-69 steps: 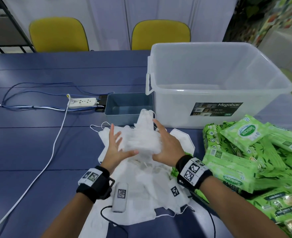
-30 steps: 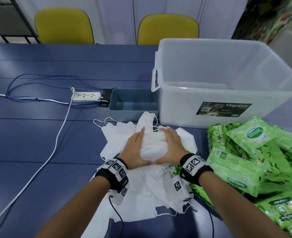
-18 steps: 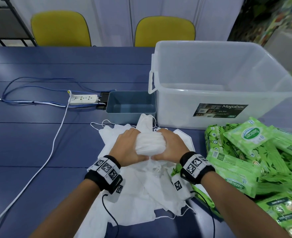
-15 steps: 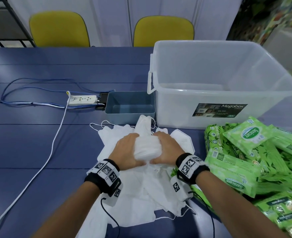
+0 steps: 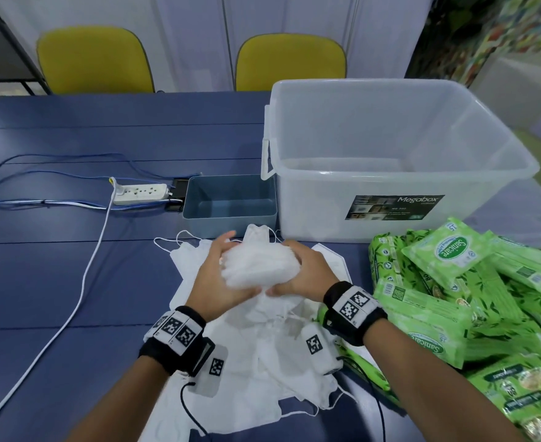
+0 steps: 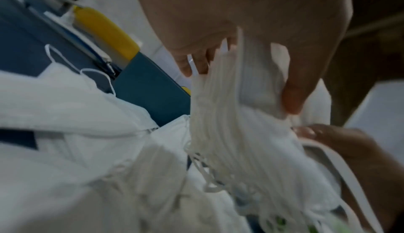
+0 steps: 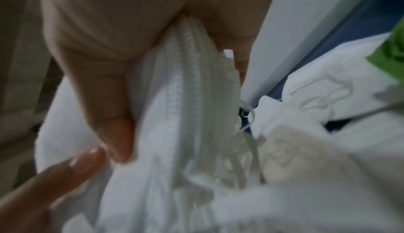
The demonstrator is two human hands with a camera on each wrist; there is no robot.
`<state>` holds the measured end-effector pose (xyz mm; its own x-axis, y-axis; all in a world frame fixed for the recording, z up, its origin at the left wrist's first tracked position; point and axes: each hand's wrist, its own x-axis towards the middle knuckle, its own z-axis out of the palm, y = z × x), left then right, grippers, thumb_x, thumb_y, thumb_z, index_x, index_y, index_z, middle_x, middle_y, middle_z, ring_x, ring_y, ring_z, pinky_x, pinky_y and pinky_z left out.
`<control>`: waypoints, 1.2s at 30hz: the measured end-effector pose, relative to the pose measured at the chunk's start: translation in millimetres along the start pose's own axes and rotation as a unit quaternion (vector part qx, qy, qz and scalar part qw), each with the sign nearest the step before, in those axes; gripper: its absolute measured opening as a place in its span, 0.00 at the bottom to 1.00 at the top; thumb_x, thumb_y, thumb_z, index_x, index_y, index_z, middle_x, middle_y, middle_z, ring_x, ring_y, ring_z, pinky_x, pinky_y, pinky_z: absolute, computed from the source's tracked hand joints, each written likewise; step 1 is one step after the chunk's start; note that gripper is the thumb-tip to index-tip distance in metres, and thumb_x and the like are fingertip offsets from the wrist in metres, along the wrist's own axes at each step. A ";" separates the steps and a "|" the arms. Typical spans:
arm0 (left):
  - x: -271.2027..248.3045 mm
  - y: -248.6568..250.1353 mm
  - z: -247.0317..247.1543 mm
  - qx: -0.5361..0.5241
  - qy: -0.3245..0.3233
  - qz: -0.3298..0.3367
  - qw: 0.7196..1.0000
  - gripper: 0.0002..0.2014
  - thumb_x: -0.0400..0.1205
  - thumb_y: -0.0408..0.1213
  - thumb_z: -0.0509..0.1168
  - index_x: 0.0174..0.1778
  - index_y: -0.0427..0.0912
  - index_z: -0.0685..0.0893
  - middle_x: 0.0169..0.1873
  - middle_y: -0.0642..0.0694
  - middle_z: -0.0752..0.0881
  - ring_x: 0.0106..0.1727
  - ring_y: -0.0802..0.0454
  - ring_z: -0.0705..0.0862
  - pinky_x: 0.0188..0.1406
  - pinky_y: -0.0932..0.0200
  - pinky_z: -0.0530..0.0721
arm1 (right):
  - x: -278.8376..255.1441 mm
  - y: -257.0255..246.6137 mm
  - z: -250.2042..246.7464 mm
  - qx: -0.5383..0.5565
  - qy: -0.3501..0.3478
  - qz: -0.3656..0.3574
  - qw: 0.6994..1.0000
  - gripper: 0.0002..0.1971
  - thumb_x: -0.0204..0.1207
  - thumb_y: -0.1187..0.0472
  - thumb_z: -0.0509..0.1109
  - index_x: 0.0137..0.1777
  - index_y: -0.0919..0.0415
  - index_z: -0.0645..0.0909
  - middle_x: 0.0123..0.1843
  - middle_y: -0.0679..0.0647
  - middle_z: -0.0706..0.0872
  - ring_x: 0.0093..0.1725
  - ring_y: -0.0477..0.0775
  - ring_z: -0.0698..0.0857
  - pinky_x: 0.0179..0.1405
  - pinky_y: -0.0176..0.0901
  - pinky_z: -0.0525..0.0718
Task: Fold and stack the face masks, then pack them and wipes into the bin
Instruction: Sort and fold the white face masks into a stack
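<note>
A stack of folded white face masks sits between my two hands, just above the pile of loose masks on the blue table. My left hand grips the stack's left side, my right hand its right side, fingers curled round it. The left wrist view shows the stack's layered edges held by thumb and fingers, ear loops dangling below. The right wrist view shows the same stack pinched from the other side. The clear plastic bin stands behind to the right, empty. Green wipe packs lie at the right.
A small grey-blue tray stands left of the bin, just behind the masks. A white power strip with blue and white cables lies at the left. Two yellow chairs stand beyond the table's far edge.
Both hands pressed the stack down onto the pile, then closed round it and raised it slightly. The left hand's fingers now spread over its top left.
</note>
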<state>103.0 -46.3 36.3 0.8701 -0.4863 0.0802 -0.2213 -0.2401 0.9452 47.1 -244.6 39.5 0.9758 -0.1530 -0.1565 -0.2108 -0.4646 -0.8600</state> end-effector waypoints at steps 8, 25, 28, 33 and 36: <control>-7.5 -2.7 14.5 -0.253 0.025 -0.098 0.962 0.65 0.54 0.52 0.84 0.82 0.58 0.49 0.76 0.44 0.71 0.73 0.47 0.75 0.69 0.44 0.77 | -23.7 -24.6 4.3 0.350 -0.016 0.077 0.933 0.26 0.55 0.66 0.85 0.55 0.58 0.84 0.53 0.59 0.91 0.55 0.60 0.89 0.59 0.56 0.85; -14.3 -37.8 11.1 -0.428 0.051 -0.283 0.857 0.39 0.62 0.38 0.75 0.71 0.32 0.75 0.66 0.30 0.80 0.66 0.31 0.80 0.70 0.31 0.73 | 5.5 11.5 9.3 0.140 0.014 0.152 0.978 0.35 0.55 0.20 0.67 0.51 0.47 0.81 0.57 0.50 0.87 0.57 0.53 0.85 0.59 0.45 0.79; -16.5 -44.7 2.5 -0.433 0.056 -0.286 0.853 0.38 0.63 0.38 0.75 0.71 0.33 0.75 0.68 0.32 0.79 0.68 0.32 0.79 0.71 0.34 0.73 | 26.9 34.2 -25.5 0.071 0.127 0.180 0.973 0.14 0.75 0.44 0.71 0.49 0.54 0.81 0.60 0.55 0.86 0.59 0.54 0.83 0.59 0.43 0.77; -17.0 -42.0 2.3 -0.396 0.069 -0.291 0.868 0.37 0.60 0.40 0.77 0.66 0.33 0.76 0.59 0.38 0.83 0.56 0.39 0.84 0.51 0.49 0.84 | 41.5 76.7 -50.6 -0.158 0.066 0.328 0.929 0.19 0.72 0.57 0.71 0.64 0.55 0.78 0.73 0.61 0.74 0.71 0.63 0.75 0.70 0.49 0.74; -14.3 -43.4 6.6 -0.390 0.081 -0.300 0.867 0.41 0.58 0.41 0.78 0.66 0.32 0.74 0.56 0.37 0.84 0.56 0.38 0.84 0.57 0.43 0.77 | 38.5 77.4 -43.2 -0.201 0.074 0.366 0.906 0.30 0.68 0.58 0.75 0.70 0.57 0.70 0.73 0.62 0.65 0.72 0.67 0.70 0.69 0.52 0.74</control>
<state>97.2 -34.5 -8.0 0.7904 -0.3308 -0.5157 0.6019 0.2623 0.7543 65.8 -324.1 -12.0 0.5545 -0.6491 -0.5208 -0.8308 -0.4677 -0.3016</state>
